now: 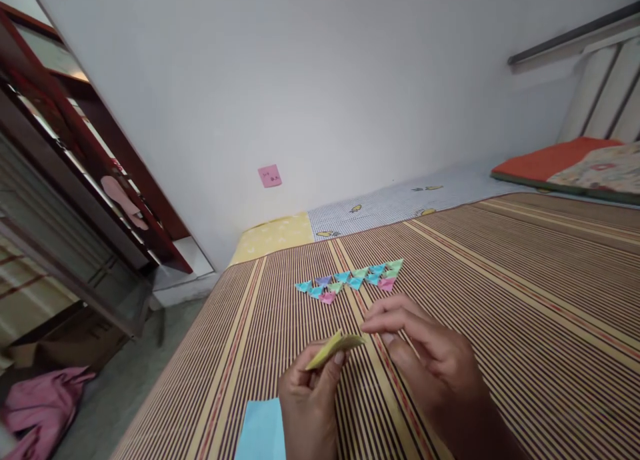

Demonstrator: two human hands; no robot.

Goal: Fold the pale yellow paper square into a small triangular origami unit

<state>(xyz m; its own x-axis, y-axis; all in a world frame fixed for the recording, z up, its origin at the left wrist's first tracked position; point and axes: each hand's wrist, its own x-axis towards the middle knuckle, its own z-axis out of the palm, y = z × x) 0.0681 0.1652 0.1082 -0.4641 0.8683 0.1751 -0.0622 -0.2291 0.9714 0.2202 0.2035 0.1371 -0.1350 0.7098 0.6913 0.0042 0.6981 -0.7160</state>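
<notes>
My left hand [313, 393] is closed on a folded piece of yellow paper [333, 347], pinched between thumb and fingers, with its folded layers partly spread. To the right of the paper, my right hand [430, 360] hovers with fingers stretched forward and thumb a little apart, holding nothing that I can see. A sheet of light blue paper [260, 430] lies beside my left wrist, partly hidden by it. Beyond both hands, several small folded paper triangles [355, 282] in blue, green, pink and purple lie in rows on the striped mat [280, 327].
The mat covers a bed against a white wall [350, 100] that bears a pink sticky note [270, 176]. An orange-and-patterned cushion [545, 163] lies at the far right. To the left are a dark red door frame [95, 133] and pink cloth [47, 407] low by the floor.
</notes>
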